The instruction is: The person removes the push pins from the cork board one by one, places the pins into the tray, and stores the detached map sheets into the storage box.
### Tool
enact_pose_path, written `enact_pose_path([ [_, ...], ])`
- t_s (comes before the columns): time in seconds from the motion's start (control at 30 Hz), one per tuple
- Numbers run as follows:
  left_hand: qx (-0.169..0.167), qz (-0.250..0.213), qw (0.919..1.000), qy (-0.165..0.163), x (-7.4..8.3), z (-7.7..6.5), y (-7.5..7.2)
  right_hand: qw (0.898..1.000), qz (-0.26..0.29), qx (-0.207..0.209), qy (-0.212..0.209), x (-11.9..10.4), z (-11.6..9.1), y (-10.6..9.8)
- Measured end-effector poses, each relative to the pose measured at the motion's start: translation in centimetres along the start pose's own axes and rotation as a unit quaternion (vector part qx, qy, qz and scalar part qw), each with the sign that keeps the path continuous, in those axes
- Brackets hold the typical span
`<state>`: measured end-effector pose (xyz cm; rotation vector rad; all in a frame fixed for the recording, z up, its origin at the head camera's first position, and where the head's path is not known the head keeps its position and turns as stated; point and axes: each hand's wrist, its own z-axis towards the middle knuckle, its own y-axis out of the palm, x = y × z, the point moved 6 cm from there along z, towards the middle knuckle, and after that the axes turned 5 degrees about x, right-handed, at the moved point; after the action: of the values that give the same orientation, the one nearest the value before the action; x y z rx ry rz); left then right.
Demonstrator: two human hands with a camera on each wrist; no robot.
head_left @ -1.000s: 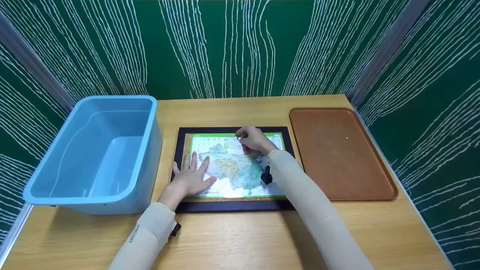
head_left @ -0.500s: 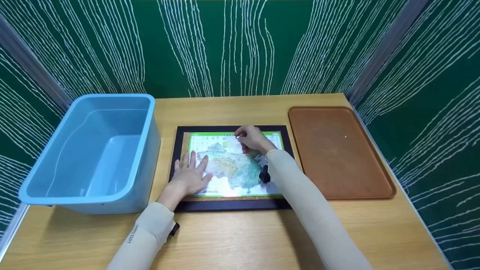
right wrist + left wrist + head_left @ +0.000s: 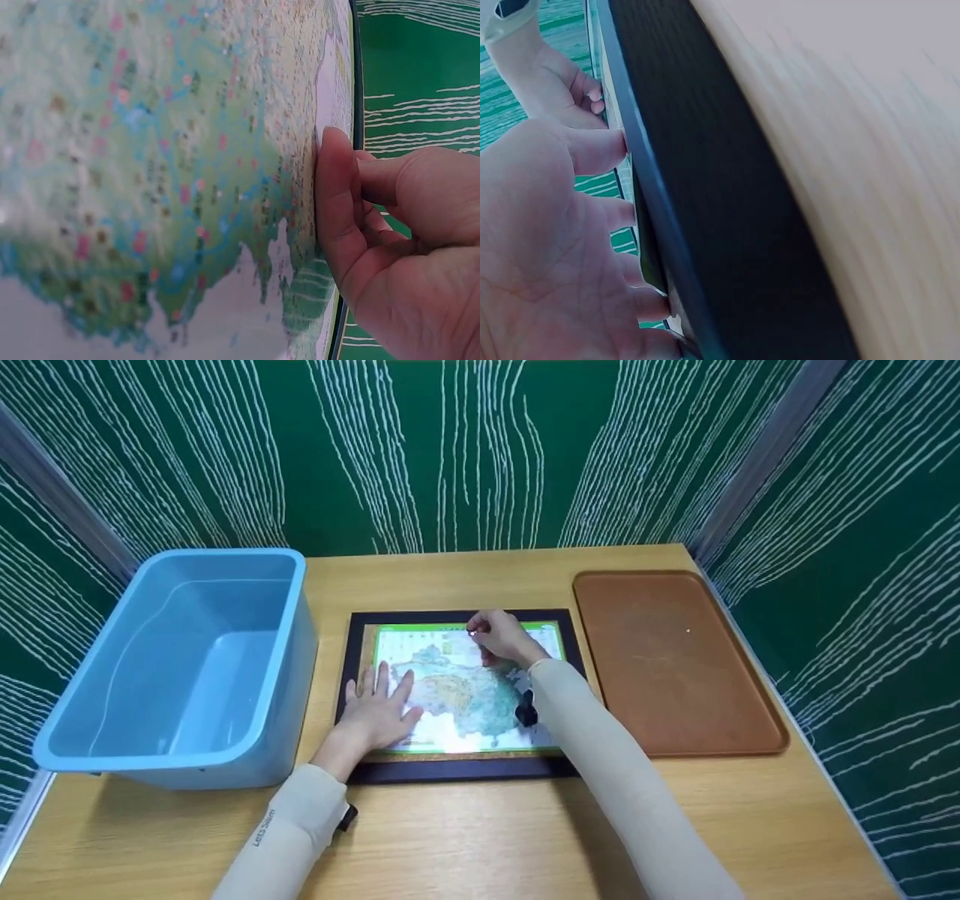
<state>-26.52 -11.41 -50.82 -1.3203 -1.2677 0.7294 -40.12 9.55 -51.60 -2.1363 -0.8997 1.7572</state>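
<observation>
A colourful map [image 3: 457, 701] with a green border lies on a black-framed cork board [image 3: 465, 770] in mid-table. My left hand [image 3: 375, 716] rests on the map's left part with fingers spread. In the left wrist view its fingertips touch the sheet just past the black frame edge [image 3: 697, 150]. Near the map's top edge, my right hand [image 3: 504, 636] pinches a tiny, shiny, pin-like thing [image 3: 472, 633] between thumb and forefinger. The right wrist view shows these curled fingers against the map [image 3: 187, 150], hiding what they hold.
Left of the board stands a deep blue plastic tub [image 3: 281, 660]. A brown tray [image 3: 675, 682] lies to the right, with a tiny white speck [image 3: 688, 631] on it. Green walls with white lines rise behind the wooden table [image 3: 450, 840] and at its sides.
The view has drifted slightly, so everything sits a little further left. Both hands keep their places on the map, the right still pinching at the top edge.
</observation>
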Motion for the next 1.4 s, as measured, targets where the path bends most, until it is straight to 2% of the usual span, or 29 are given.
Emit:
enact_pose_path([
  [0.13, -0.011, -0.003, 0.9999, 0.004, 0.3, 0.1, 0.3, 1.000, -0.019, 0.003, -0.018, 0.2, -0.3, -0.4],
  [0.23, -0.013, -0.006, 0.9999, 0.006, 0.6, 0.2, 0.5, 1.000, -0.025, 0.005, -0.016, 0.4, -0.4, -0.6],
  [0.47, -0.014, -0.009, 0.9998, 0.008, 1.1, 0.3, 0.7, 1.000, -0.009, 0.007, 0.027, 1.2, -0.5, -1.0],
  [0.73, -0.015, -0.008, 0.9998, -0.003, 0.2, 0.0, 0.5, 1.000, 0.012, 0.006, 0.011, 0.5, -0.2, -0.1],
  [0.97, -0.012, -0.016, 0.9998, -0.008, -0.3, -0.5, 0.5, 1.000, -0.023, 0.006, 0.009, 0.2, 0.2, 0.8],
  [1.23, -0.009, -0.013, 0.9999, -0.002, -0.1, -0.1, 0.1, 1.000, -0.025, 0.012, -0.013, -0.1, 0.5, 0.3],
  [1.4, -0.006, -0.016, 0.9998, -0.003, 0.0, -0.1, -0.2, 0.999, -0.035, 0.015, 0.000, -0.1, 0.5, 0.1],
])
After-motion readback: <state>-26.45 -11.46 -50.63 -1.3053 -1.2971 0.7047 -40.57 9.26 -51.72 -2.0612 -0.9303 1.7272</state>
